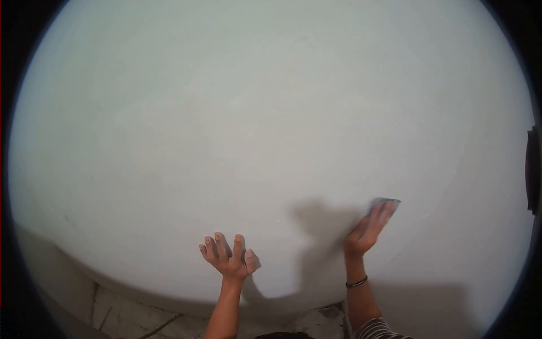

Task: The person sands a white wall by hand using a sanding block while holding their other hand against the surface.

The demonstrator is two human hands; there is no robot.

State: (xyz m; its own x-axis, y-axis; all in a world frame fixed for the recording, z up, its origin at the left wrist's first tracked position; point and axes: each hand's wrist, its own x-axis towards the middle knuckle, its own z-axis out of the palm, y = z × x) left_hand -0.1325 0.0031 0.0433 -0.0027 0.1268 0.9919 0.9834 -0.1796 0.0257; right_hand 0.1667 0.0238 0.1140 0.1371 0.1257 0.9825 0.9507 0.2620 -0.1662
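Observation:
A pale, smooth wall (271, 135) fills most of the view. Low on the right, my right hand (363, 236) presses a small grey piece of sandpaper (396, 203) to the wall under its fingers; the edges are slightly blurred. A dark band circles that wrist, and a striped sleeve covers the arm below. My left hand (228, 259) is spread open at the lower middle, fingers apart and pointing up, holding nothing. It is close to the wall, but whether the palm touches is hard to tell.
Shadows of my hands and arms fall on the wall between and beside them. Worn flooring with dark lines (130, 319) shows at the bottom left. A dark object (532, 169) stands at the far right edge.

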